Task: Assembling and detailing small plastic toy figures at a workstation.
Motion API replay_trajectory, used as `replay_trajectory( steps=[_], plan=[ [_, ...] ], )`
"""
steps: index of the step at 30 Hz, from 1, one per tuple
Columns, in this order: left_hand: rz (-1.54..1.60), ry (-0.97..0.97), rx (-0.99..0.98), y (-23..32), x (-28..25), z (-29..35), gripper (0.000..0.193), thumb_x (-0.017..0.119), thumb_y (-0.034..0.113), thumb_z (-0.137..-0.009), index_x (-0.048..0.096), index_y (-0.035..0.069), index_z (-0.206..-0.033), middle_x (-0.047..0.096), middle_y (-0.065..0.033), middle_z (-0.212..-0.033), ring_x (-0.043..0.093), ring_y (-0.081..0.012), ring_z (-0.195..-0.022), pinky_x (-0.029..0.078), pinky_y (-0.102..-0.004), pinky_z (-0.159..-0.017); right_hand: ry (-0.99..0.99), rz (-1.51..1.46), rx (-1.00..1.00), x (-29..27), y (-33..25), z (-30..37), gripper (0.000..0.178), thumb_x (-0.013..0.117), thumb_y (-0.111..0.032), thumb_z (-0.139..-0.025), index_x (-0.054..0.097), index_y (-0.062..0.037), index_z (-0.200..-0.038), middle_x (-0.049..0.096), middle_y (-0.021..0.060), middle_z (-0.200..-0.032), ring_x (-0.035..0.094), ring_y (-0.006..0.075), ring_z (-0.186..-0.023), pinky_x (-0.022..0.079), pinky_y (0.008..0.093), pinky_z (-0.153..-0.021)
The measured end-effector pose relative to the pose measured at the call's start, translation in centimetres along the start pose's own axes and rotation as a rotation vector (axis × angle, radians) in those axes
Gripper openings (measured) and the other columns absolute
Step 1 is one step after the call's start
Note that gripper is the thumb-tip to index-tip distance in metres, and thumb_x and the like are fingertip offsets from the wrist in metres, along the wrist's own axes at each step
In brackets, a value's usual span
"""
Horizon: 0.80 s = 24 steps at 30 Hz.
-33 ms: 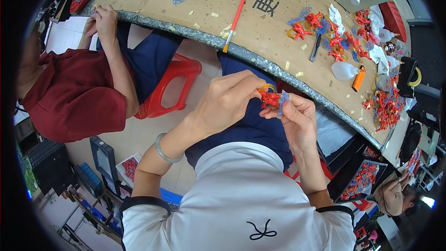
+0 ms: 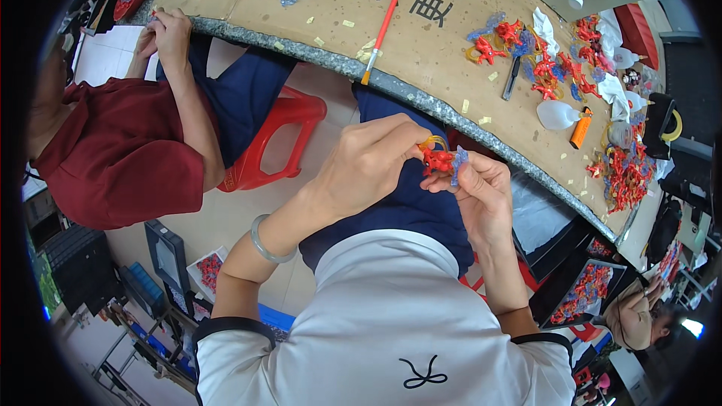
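Above my lap, both hands hold one small red plastic figurine (image 2: 437,161) with a clear yellow loop on its left and a clear blue piece (image 2: 458,165) on its right. My left hand (image 2: 374,158) pinches the figurine's yellow end between thumb and fingers. On the other side, my right hand (image 2: 483,192) grips the blue piece, fingers curled behind it. The fingertips partly hide where the parts join. Similar red figurines with blue and yellow pieces (image 2: 541,68) lie on the cardboard-covered table (image 2: 444,53) ahead.
A long red-handled brush (image 2: 389,19) lies across the table edge. At the right are a squeeze bottle (image 2: 557,114), an orange lighter (image 2: 580,129), a knife (image 2: 511,77) and a heap of red figurines (image 2: 630,174). A co-worker in maroon (image 2: 128,150) sits left, near a red stool (image 2: 278,139).
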<state>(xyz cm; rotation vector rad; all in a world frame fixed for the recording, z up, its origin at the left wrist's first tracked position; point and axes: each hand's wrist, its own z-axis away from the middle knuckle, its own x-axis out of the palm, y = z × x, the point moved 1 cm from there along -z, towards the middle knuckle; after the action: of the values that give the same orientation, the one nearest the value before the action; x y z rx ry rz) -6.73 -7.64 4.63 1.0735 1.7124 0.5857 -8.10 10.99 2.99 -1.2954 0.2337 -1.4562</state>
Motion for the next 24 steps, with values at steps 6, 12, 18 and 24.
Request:
replay_trajectory(
  steps=[6, 12, 18, 24],
  plan=[
    [0.072, 0.018, -0.003, -0.1, 0.0, 0.0, 0.018, 0.061, -0.012, -0.074, 0.061, -0.005, -0.090, 0.062, -0.0131, -0.079, 0.062, -0.0217, -0.062, 0.048, -0.0276, -0.050, -0.034, 0.021, -0.075, -0.2, 0.0, -0.1, 0.023, 0.065, -0.012, -0.087, 0.064, 0.0070, -0.101, 0.067, 0.0185, -0.087, 0.068, 0.0265, -0.077, 0.055, 0.0344, -0.074],
    [0.295, 0.034, -0.227, 0.0, -0.1, -0.3, 0.021, 0.059, -0.007, -0.082, 0.062, -0.003, -0.102, 0.062, -0.0089, -0.093, 0.061, -0.0137, -0.083, 0.050, -0.0256, -0.067, -0.087, 0.224, -0.417, 1.4, -0.7, -0.8, 0.031, 0.070, 0.000, -0.079, 0.061, 0.0076, -0.108, 0.062, 0.0182, -0.109, 0.062, 0.0259, -0.103, 0.053, 0.0357, -0.087],
    [0.780, 0.047, -0.528, -0.7, -0.3, 1.1, 0.019, 0.051, 0.013, -0.096, 0.059, -0.002, -0.103, 0.061, -0.0045, -0.085, 0.056, -0.0082, -0.074, 0.044, -0.0200, -0.063, -0.010, 0.699, -0.689, 0.8, -0.8, -0.8, 0.035, 0.073, 0.006, -0.070, 0.064, 0.0050, -0.105, 0.060, 0.0203, -0.113, 0.062, 0.0268, -0.102, 0.052, 0.0335, -0.089],
    [0.793, -0.050, -0.640, -0.1, -0.6, 0.7, 0.016, 0.060, 0.013, -0.092, 0.060, -0.002, -0.087, 0.059, -0.0016, -0.075, 0.053, -0.0044, -0.064, 0.043, -0.0189, -0.058, 0.062, 1.024, -0.954, 1.3, -1.3, -0.6, 0.037, 0.067, 0.017, -0.064, 0.067, 0.0043, -0.099, 0.062, 0.0196, -0.103, 0.065, 0.0281, -0.092, 0.055, 0.0323, -0.078]
  ],
)
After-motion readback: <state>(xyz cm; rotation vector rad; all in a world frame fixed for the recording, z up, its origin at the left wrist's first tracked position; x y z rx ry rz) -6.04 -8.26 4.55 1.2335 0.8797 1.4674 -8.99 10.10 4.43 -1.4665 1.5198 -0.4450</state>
